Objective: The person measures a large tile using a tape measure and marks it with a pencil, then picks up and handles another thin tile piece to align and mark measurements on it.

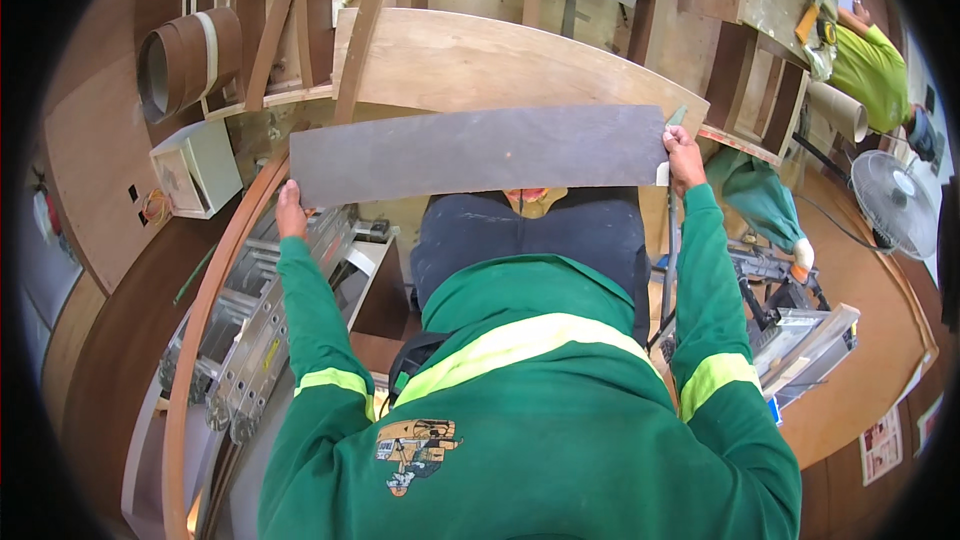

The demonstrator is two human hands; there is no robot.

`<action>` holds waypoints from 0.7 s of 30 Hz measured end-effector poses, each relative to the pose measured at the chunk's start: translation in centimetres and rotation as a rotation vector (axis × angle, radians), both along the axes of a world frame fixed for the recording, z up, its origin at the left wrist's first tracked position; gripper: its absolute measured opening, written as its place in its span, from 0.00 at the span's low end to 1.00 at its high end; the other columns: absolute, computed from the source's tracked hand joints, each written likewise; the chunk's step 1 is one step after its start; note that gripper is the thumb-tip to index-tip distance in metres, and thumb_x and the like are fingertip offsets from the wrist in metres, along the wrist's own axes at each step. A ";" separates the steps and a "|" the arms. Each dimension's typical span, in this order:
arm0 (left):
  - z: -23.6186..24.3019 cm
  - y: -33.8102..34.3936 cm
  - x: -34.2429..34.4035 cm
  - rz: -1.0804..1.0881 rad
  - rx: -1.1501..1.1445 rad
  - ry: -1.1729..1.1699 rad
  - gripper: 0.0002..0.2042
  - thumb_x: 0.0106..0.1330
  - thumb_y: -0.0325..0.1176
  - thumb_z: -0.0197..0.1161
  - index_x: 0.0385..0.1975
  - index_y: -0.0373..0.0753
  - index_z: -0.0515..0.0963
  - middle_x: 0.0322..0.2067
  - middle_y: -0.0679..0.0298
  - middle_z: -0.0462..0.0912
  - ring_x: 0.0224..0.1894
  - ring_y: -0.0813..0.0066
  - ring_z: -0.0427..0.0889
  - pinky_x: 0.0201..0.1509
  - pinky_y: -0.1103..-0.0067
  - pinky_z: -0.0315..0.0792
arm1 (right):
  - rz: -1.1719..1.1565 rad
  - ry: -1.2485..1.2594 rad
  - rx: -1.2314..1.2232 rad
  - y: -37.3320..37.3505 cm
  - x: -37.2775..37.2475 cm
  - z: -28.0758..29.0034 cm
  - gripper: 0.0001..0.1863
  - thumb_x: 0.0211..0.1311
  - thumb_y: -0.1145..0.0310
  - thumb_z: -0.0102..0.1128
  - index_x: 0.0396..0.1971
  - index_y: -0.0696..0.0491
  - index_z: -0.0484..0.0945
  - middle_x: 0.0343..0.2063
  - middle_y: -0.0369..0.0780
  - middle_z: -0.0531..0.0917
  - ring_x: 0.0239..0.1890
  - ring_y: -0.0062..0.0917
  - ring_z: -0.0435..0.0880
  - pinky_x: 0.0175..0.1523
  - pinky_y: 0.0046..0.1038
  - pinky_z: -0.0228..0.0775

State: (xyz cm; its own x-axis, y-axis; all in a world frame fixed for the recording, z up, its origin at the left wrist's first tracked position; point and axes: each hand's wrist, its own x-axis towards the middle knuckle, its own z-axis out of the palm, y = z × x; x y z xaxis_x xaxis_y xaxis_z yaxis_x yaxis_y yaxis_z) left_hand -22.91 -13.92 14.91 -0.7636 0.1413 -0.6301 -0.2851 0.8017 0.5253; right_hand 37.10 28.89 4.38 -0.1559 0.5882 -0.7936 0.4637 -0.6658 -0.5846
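Big curved plywood panel (500, 60) sits up front, and just below it a long dark grey sheet (480, 152) is held level, left hand (290, 212) and right hand (683, 155) fingers clamped round its ends.

You are standing in a woodworking shop. Curved plywood panels (500, 60) and brown laminate-faced boards (300, 10) lean and lie stacked about the floor. A roll of brown veneer sheet (185, 60) rests at upper left, and a long bent wooden strip (205, 310) arcs beside a folded aluminium ladder (255, 330). A power saw (780, 290) sits at right, near a pedestal fan (895, 205). You and a person (870, 65) nearby wear green work clothing with reflective bands.
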 end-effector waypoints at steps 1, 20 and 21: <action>-0.1 0.2 0.5 0.036 0.021 -0.011 0.25 0.77 0.51 0.49 0.56 0.34 0.74 0.45 0.61 0.81 0.43 0.72 0.80 0.44 0.74 0.76 | 0.001 -0.001 0.003 0.3 0.7 -0.1 0.07 0.72 0.70 0.52 0.43 0.54 0.77 0.35 0.30 0.77 0.41 0.16 0.70 0.51 0.22 0.62; 0.7 -1.4 2.8 0.005 0.072 -0.037 0.22 0.76 0.55 0.51 0.54 0.41 0.74 0.38 0.69 0.79 0.33 0.80 0.76 0.35 0.78 0.74 | 0.086 -0.111 0.010 -0.8 2.3 -0.3 0.11 0.74 0.69 0.52 0.49 0.57 0.76 0.42 0.34 0.81 0.44 0.19 0.76 0.54 0.23 0.68; 0.9 -1.3 3.0 0.013 0.081 -0.030 0.22 0.76 0.55 0.51 0.54 0.41 0.74 0.38 0.69 0.79 0.33 0.80 0.75 0.35 0.79 0.74 | 0.087 -0.117 0.003 -0.9 2.0 -0.3 0.12 0.74 0.68 0.52 0.50 0.58 0.76 0.42 0.35 0.81 0.44 0.19 0.77 0.54 0.24 0.68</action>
State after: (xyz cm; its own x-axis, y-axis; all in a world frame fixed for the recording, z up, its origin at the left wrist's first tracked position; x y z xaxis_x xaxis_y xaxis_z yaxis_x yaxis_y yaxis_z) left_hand -19.95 -15.20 15.79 -0.7465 0.1834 -0.6396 -0.3115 0.7531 0.5795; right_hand 39.06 28.02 4.07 -0.1129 0.5791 -0.8074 0.5850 -0.6181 -0.5251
